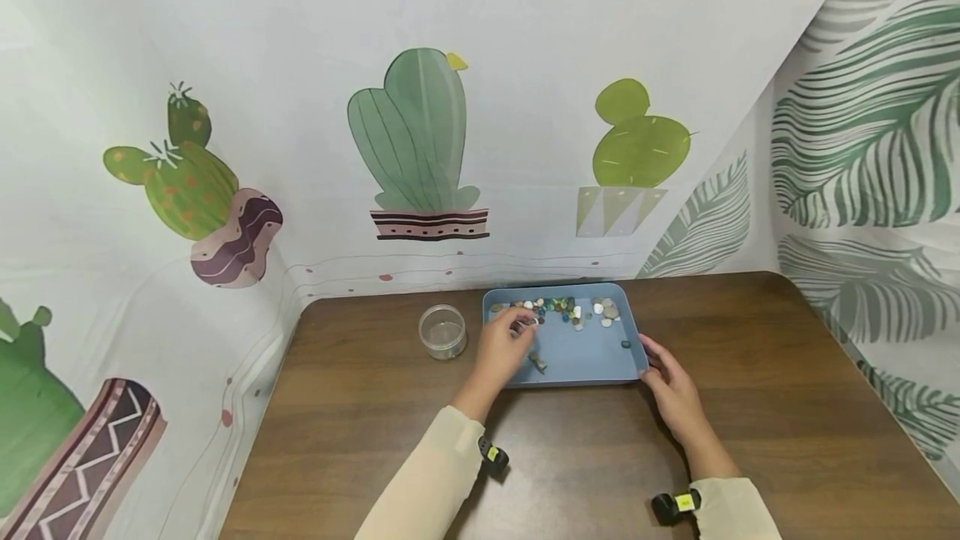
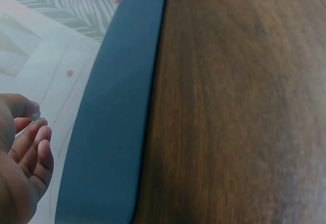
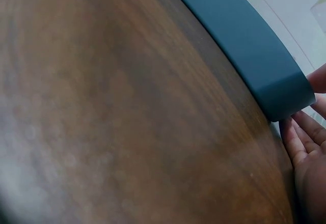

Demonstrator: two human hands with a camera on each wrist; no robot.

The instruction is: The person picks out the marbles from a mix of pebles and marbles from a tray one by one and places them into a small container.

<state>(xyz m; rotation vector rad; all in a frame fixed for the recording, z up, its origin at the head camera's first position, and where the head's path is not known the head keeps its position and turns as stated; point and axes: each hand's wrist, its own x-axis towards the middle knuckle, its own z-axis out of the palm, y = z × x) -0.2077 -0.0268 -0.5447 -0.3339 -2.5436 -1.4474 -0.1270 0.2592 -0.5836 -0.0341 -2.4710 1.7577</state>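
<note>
A shallow blue tray lies on the table with several small pebbles and glass-like beads in it. Over its left part is my left hand. In the left wrist view, that hand's thumb and forefinger pinch a small pale, translucent stone. My right hand holds the tray at its front right corner; in the right wrist view the thumb is at the rim and the other fingers are against the outside and underneath. White and grey pebbles sit at the back right, and darker coloured ones along the back.
Left of the tray stands a round clear plastic container. A few brownish stones lie near the tray's front left, and one dark stone by its right wall. Behind the wooden table hangs a cactus-print cloth.
</note>
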